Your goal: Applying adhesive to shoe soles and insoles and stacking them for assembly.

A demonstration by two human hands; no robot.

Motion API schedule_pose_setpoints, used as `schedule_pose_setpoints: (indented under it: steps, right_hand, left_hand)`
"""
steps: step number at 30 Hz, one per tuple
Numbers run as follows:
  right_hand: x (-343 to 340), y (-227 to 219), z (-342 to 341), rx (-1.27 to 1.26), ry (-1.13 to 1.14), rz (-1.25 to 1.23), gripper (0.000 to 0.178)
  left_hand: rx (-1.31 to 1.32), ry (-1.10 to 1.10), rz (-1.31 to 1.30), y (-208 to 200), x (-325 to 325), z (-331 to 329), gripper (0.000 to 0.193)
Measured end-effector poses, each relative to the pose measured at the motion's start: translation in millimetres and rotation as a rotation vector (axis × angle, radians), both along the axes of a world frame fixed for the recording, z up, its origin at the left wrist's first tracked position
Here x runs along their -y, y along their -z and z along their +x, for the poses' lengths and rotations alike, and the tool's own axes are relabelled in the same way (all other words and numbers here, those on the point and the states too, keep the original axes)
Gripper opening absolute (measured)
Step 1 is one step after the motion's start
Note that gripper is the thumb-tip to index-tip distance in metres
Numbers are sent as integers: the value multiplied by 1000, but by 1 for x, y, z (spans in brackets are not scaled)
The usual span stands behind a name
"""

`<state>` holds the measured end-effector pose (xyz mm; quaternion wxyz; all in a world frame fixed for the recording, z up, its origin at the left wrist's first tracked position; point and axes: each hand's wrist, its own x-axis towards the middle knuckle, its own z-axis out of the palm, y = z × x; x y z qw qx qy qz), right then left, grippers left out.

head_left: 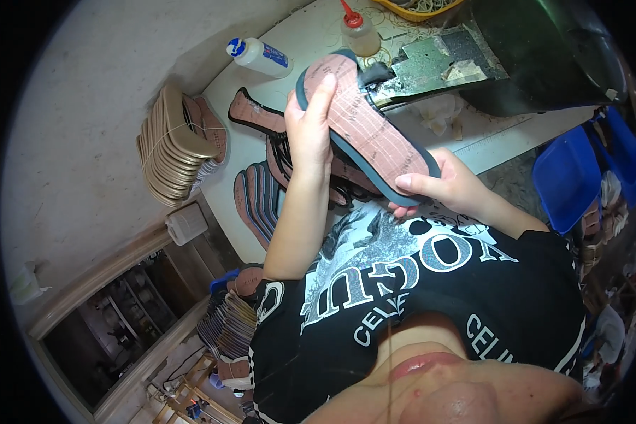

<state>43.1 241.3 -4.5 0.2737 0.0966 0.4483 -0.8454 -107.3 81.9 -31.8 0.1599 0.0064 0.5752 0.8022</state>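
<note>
A shoe sole (374, 134) with a pinkish-brown, printed top and a dark teal edge is held slantwise in front of my chest. My left hand (311, 131) grips its far end, thumb laid on the top face. At the near, broader end, my right hand (449, 184) pinches the edge with the thumb on top and fingers beneath. Under and beside it on the table lie more pinkish-brown soles with black edging (256, 113), partly hidden by my left forearm. A row of teal-edged soles (258, 194) stands at the table's left side.
A bundle of gold-edged soles (177, 145) leans by the wall. A white bottle (260, 56), a red-capped squeeze bottle (361, 34) and a yellow basket (420, 8) stand at the back of the white table (505, 150). A dark green machine (544, 56) fills the right; blue chairs (567, 177) stand beyond.
</note>
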Motion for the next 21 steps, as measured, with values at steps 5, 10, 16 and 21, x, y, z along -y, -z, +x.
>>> schedule_pose_setpoints:
  steps: [5, 10, 16, 21]
  right_hand:
    - [-1, 3, -1, 29, 11, 17, 32]
    - [12, 5, -9, 18, 138, -68, 37]
    - [23, 2, -30, 23, 249, -83, 42]
    - [26, 4, -42, -1, 260, -63, 39]
  left_hand:
    - [-9, -45, -69, 4, -8, -9, 35]
    - [16, -18, -115, -2, -9, -21, 39]
    - [80, 114, -323, -2, 9, -47, 50]
    - [-549, 15, -897, -2, 30, -66, 51]
